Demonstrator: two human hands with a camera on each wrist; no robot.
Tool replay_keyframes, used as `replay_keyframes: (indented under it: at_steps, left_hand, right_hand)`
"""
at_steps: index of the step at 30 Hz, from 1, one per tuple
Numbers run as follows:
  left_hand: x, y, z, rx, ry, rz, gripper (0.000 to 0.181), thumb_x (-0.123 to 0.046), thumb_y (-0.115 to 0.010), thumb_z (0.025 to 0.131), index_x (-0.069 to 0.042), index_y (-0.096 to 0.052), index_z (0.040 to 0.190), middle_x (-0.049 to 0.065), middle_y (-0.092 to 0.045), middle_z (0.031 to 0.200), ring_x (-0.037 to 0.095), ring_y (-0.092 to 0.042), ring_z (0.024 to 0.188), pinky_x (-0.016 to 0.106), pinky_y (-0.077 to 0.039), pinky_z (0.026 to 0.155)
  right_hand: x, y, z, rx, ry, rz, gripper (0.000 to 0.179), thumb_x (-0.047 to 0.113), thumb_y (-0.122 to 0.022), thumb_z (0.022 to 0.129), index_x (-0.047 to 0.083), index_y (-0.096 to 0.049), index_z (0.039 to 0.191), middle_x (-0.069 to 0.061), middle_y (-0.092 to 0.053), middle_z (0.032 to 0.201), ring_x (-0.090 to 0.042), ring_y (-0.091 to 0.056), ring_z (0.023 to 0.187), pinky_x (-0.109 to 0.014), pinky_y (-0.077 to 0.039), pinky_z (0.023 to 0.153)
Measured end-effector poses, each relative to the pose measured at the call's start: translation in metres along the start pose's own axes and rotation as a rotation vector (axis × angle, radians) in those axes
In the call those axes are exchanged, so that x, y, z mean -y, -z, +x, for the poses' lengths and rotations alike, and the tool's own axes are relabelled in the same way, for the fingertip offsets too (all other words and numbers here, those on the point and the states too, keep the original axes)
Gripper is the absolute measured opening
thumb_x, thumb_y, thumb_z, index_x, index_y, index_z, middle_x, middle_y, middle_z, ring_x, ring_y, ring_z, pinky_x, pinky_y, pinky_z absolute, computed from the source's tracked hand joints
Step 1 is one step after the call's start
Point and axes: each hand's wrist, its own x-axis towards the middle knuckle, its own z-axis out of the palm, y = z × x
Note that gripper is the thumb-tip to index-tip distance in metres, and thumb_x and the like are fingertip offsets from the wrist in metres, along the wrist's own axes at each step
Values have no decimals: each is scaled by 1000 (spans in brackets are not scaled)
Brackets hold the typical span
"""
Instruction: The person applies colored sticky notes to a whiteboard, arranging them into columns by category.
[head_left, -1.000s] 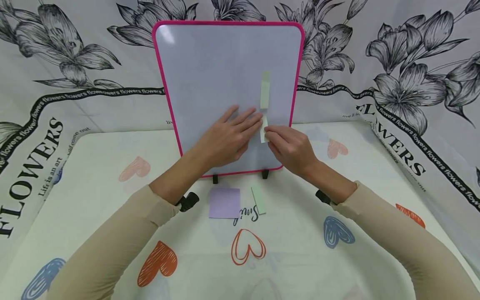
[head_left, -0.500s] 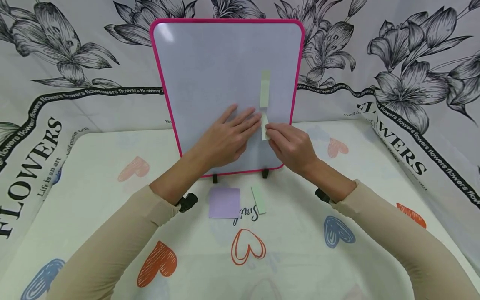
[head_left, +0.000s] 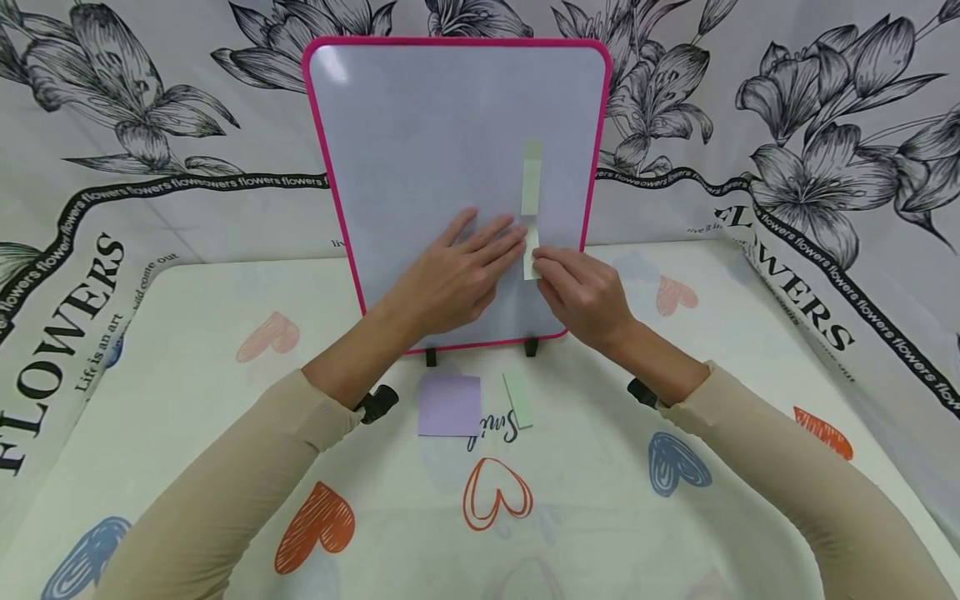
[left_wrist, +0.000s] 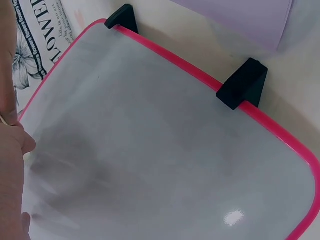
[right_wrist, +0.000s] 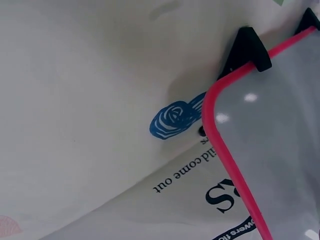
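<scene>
A whiteboard [head_left: 420,142] with a pink frame stands upright on the table in the head view. One pale green sticky strip [head_left: 531,183] is stuck vertically on its right half. Just below it a second pale green sticky strip [head_left: 529,268] lies against the board, partly covered by fingers. My left hand [head_left: 465,271] rests on the board with its fingers extended, the fingertips at that lower strip. Between thumb and forefinger my right hand [head_left: 585,292] pinches the lower strip near its bottom end. Neither strip shows in the wrist views.
In front of the board lie a purple square sticky note pad [head_left: 448,406] and a narrow green strip pad [head_left: 517,402]. Black feet [head_left: 531,347] hold up the board's bottom edge. A flower-printed cloth [head_left: 187,221] hangs behind; the tablecloth [head_left: 390,508] carries printed hearts.
The lower strip's bottom end has shifted slightly up and to the right with my right hand, and the strip looks straighter. My left hand has hardly moved.
</scene>
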Motion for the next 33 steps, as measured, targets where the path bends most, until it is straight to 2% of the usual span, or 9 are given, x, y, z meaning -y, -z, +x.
replay_keyframes:
  at_steps: [8, 16, 19, 21, 25, 27, 33]
  left_hand:
    - [-2, -1, 2, 20, 17, 43, 55, -22, -53, 99, -8, -43, 151, 7, -37, 158, 24, -27, 149, 51, -12, 121]
    - [-4, -2, 2, 24, 27, 70, 57, -23, -53, 98, -7, -41, 152, 7, -36, 158, 25, -24, 150, 52, -12, 121]
    - [-3, -3, 2, 17, 26, 84, 56, -22, -52, 98, -7, -42, 151, 7, -36, 158, 25, -24, 150, 52, -12, 121]
    - [-3, -3, 1, 16, 26, 97, 56, -22, -53, 98, -7, -42, 151, 7, -36, 158, 25, -24, 150, 52, -11, 121]
    - [-2, -5, 0, 21, 29, 118, 57, -23, -54, 98, -8, -42, 152, 6, -35, 159, 24, -23, 150, 52, -10, 121]
    - [-2, -6, 0, 22, 30, 125, 58, -23, -54, 97, -8, -41, 152, 7, -35, 159, 25, -22, 150, 53, -10, 121]
    - [-4, -6, 0, 22, 31, 155, 58, -25, -52, 98, -9, -41, 152, 6, -35, 159, 24, -23, 150, 53, -10, 121]
  right_hand:
    - [0, -2, 0, 40, 8, -25, 18, -5, -75, 82, -6, -71, 100, -21, -72, 105, -35, -72, 91, -46, -58, 81]
    - [-5, -1, -4, 45, 5, -103, 13, 0, -74, 85, -3, -71, 98, -17, -72, 104, -33, -71, 89, -46, -57, 85]
    - [-9, -2, -6, 40, 44, -134, 20, 0, -70, 85, -3, -71, 105, -17, -71, 110, -33, -69, 101, -46, -54, 91]
    - [-12, -3, -7, 53, 89, -163, 31, 5, -66, 84, -3, -69, 114, -17, -69, 118, -33, -65, 112, -47, -51, 96]
    - [-18, -4, -8, 114, 155, -210, 53, 17, -62, 82, -4, -61, 131, -20, -59, 136, -34, -51, 131, -49, -42, 107]
    - [-19, -4, -9, 145, 145, -221, 57, 21, -62, 84, -6, -57, 135, -22, -54, 142, -35, -47, 136, -50, -38, 110]
    - [-25, -5, -12, 219, 96, -263, 57, 19, -58, 91, -6, -50, 141, -21, -46, 149, -35, -38, 142, -49, -28, 116]
